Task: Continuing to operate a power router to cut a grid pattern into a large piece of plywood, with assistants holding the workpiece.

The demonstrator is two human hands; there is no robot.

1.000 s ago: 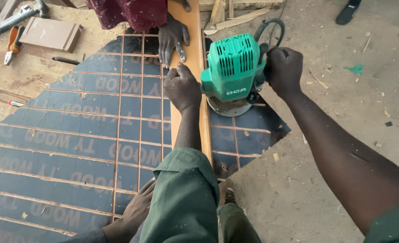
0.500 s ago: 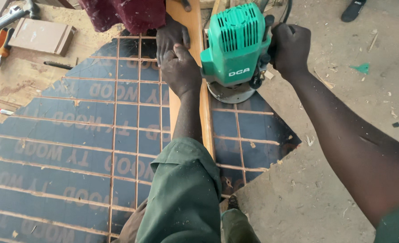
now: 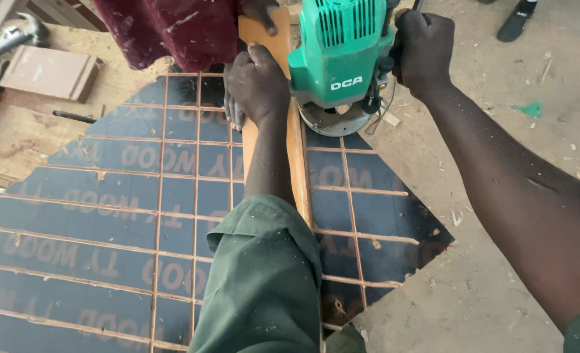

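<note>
Green router at the dark grooved board's far edge, against a wooden guide strip | right hand clenched on its side handle; left hand closed, pressing the strip | co-worker's hand steadying the strip's far end | grid of grooves cut; this line near its end

both arms stretched forward, left grip and right grip fisted, knuckles up

Hammer, wooden block, and black shoe lie about.
</note>
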